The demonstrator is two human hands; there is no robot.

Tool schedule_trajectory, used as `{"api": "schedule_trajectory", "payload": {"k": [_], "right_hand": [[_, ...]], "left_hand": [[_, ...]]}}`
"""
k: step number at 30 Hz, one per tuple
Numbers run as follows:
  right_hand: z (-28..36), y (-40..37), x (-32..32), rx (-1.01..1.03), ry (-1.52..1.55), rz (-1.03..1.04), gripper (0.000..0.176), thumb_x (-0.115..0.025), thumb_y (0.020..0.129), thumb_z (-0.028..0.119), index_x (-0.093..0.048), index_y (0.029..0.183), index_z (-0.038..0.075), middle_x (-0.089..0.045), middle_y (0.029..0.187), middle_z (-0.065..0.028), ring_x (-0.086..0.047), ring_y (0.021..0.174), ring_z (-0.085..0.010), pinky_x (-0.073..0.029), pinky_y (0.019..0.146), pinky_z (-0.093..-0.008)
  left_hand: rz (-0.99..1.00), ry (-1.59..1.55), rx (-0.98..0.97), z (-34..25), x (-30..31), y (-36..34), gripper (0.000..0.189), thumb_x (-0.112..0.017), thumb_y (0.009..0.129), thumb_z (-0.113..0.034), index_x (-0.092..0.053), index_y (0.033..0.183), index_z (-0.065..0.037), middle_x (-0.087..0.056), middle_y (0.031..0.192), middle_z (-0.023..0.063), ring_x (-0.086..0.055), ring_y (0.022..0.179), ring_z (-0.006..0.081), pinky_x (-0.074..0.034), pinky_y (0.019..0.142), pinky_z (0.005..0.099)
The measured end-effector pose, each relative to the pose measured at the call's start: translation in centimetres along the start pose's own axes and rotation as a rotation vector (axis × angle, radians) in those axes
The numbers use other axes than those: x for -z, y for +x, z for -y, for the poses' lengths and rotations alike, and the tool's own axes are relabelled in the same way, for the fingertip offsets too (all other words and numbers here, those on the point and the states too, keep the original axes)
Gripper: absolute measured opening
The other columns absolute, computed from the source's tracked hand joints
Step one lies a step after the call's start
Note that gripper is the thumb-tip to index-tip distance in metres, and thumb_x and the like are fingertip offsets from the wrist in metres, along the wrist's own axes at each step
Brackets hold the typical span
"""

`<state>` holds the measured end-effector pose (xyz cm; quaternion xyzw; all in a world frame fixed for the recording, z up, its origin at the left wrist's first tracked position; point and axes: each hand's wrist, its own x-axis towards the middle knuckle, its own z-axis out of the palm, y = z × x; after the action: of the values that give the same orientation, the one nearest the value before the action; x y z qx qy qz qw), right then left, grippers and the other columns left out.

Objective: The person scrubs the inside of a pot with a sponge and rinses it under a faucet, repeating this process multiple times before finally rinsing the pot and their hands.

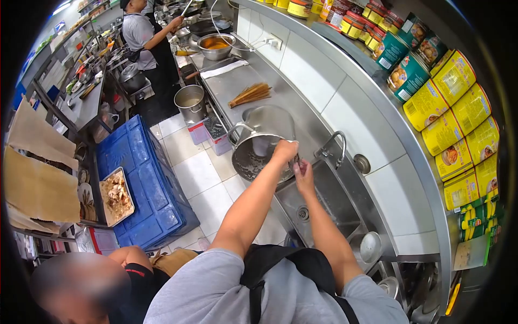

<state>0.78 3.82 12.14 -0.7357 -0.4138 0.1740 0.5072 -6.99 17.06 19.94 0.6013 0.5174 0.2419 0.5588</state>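
Note:
A large metal pot (278, 121) lies tilted at the edge of the sink, its mouth facing me and its wet inside showing. My left hand (285, 150) is closed at the pot's rim, holding something pale that looks like a cloth, too small to make out. Beside it, my right hand (303, 170) has its fingers closed near the pot's side handle, which is mostly hidden. A bamboo brush (250, 95) rests on the steel counter (294, 102) beyond the pot. Below my right hand is the sink basin (318, 202), with the faucet (341, 147) at its right.
A blue chest (145, 178) bears a tray of food pieces (117, 195) at left. A person (89, 286) is close at lower left; another (145, 40) works at the far stove. A tall pot (190, 102) stands left of the counter. Cans (450, 124) line the right shelf.

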Motion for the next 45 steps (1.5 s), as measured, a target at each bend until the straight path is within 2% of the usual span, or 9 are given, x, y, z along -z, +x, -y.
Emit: {"api": "schedule_trajectory", "payload": {"k": [8, 16, 19, 23, 25, 30, 37, 43, 45], "right_hand": [[-1.0, -0.2, -1.4, -0.056, 0.258, 0.144, 0.057, -0.076, 0.076, 0.014, -0.052, 0.126, 0.000, -0.060, 0.115, -0.0110, -0.058, 0.106, -0.0186, -0.048, 0.089, -0.0301], [1.5, -1.9, 0.8, 0.049, 0.224, 0.077, 0.035, -0.067, 0.083, 0.020, -0.059, 0.110, -0.001, -0.062, 0.090, -0.0041, -0.057, 0.076, -0.0148, -0.048, 0.071, -0.0309], [2.5, -1.3, 1.1, 0.122, 0.119, -0.058, 0.031, -0.065, 0.088, 0.029, -0.062, 0.094, -0.002, -0.059, 0.076, -0.0018, -0.052, 0.066, -0.0132, -0.045, 0.063, -0.0321], [5.3, -2.3, 2.9, -0.031, 0.025, -0.130, 0.043, -0.069, 0.087, 0.037, -0.061, 0.077, -0.004, -0.055, 0.064, -0.0047, -0.045, 0.062, -0.0121, -0.038, 0.055, -0.0340], [6.7, -3.0, 2.0, 0.005, -0.017, -0.152, 0.045, -0.071, 0.084, 0.038, -0.059, 0.074, -0.004, -0.054, 0.062, -0.0108, -0.046, 0.061, -0.0161, -0.040, 0.057, -0.0376], [6.2, -1.5, 1.7, 0.058, -0.104, -0.203, 0.050, -0.073, 0.080, 0.040, -0.054, 0.068, -0.005, -0.049, 0.058, -0.0146, -0.043, 0.057, -0.0192, -0.038, 0.056, -0.0406], [7.3, -2.9, 3.3, -0.038, -0.078, -0.136, 0.047, -0.075, 0.078, 0.036, -0.055, 0.068, -0.005, -0.052, 0.059, -0.0216, -0.046, 0.054, -0.0217, -0.040, 0.055, -0.0387], [6.3, -1.5, 3.6, 0.146, -0.153, -0.103, 0.044, -0.075, 0.075, 0.033, -0.056, 0.071, -0.006, -0.055, 0.064, -0.0257, -0.056, 0.057, -0.0372, -0.044, 0.057, -0.0428], [5.7, -1.6, 4.9, 0.108, -0.192, -0.088, 0.043, -0.075, 0.075, 0.033, -0.056, 0.071, -0.006, -0.055, 0.064, -0.0259, -0.056, 0.057, -0.0378, -0.044, 0.057, -0.0433]], "left_hand": [[0.138, -0.289, 0.071, -2.4, 2.2, 0.0, 0.040, -0.054, 0.086, -0.023, -0.062, 0.113, 0.005, -0.066, 0.098, 0.0214, -0.066, 0.083, 0.0319, -0.053, 0.068, 0.0515], [0.702, -1.011, 0.105, -0.3, 2.7, -4.8, 0.109, -0.034, 0.084, -0.086, -0.012, 0.158, -0.009, -0.026, 0.159, 0.0116, -0.030, 0.142, 0.0308, -0.022, 0.113, 0.0592], [0.748, -0.648, -0.103, 6.3, -0.4, -5.4, 0.087, -0.034, 0.092, -0.076, -0.036, 0.152, -0.013, -0.043, 0.150, 0.0113, -0.037, 0.139, 0.0296, -0.027, 0.116, 0.0433], [0.553, 1.262, -0.442, 7.9, 7.0, -6.3, 0.060, -0.047, 0.093, -0.056, -0.057, 0.138, -0.018, -0.044, 0.150, 0.0137, -0.035, 0.142, 0.0348, -0.010, 0.112, 0.0729], [0.216, 1.333, -0.468, 10.4, 6.1, -5.0, 0.057, -0.041, 0.096, -0.053, -0.058, 0.137, -0.017, -0.047, 0.147, 0.0167, -0.039, 0.139, 0.0363, -0.014, 0.115, 0.0665], [0.360, -0.568, -0.117, 5.5, -2.6, -6.1, 0.044, -0.039, 0.101, -0.027, -0.047, 0.142, -0.012, -0.046, 0.144, 0.0252, -0.042, 0.135, 0.0407, -0.033, 0.112, 0.0432], [0.190, 1.193, -0.547, 10.5, 4.5, -4.0, 0.052, -0.040, 0.100, -0.033, -0.038, 0.147, -0.012, -0.050, 0.139, 0.0265, -0.047, 0.132, 0.0380, -0.037, 0.108, 0.0435], [0.424, -0.322, -0.099, 10.3, -1.4, -5.6, 0.056, -0.041, 0.097, -0.045, -0.042, 0.147, -0.019, -0.050, 0.142, 0.0243, -0.038, 0.139, 0.0411, -0.027, 0.115, 0.0543], [0.488, 1.141, -0.496, 9.6, 5.0, -7.5, 0.055, -0.043, 0.095, -0.044, -0.045, 0.146, -0.024, -0.050, 0.142, 0.0214, -0.039, 0.140, 0.0358, -0.023, 0.113, 0.0628]]}}
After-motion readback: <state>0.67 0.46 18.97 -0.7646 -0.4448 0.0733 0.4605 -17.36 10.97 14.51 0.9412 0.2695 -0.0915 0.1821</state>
